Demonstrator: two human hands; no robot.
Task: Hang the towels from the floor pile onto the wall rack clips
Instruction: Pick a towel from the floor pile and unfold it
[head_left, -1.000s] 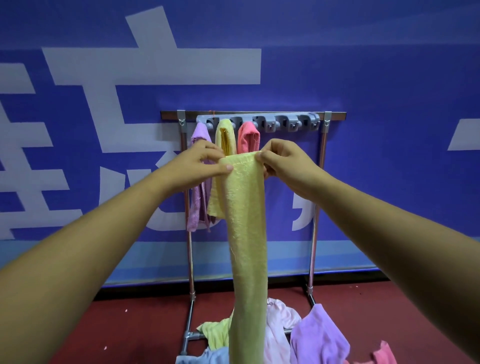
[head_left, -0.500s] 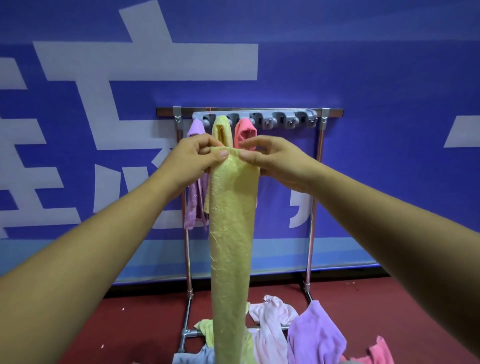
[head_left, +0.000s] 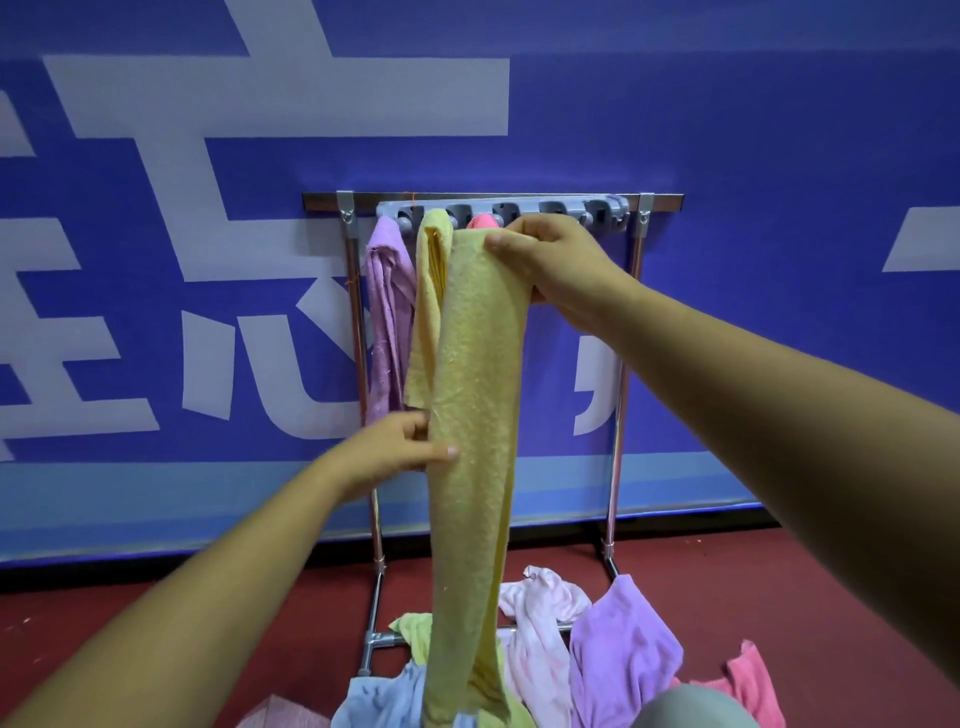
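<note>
Up at the far wall, just below the clip bar (head_left: 511, 209), your right hand (head_left: 553, 265) grips the top end of the yellow towel (head_left: 475, 395), thumb and fingers curled round the gathered cloth. Lower down and to the left, your left hand (head_left: 397, 449) pinches the towel's left edge about halfway along its length, thumb on the near face and fingers behind. The towel hangs straight between the two hands, and its tail reaches the floor pile (head_left: 618, 644) at the foot of the rack.

Three clips on the left of the bar are already filled: a purple towel (head_left: 387, 291), a second yellow one (head_left: 431, 270) and a pink towel (head_left: 480, 222), the last mostly hidden behind your own. You look to be on the fourth towel, narrowing and steadying it before it goes up.

Free clips sit to the right of the pink towel; your right hand covers part of the nearest. The next move likely calls for raising the gripped end a little higher and to the right, then pressing a fold into that clip. Your left hand should probably stay on the edge until the clip bites. How the clip opens cannot be told from here.
</note>
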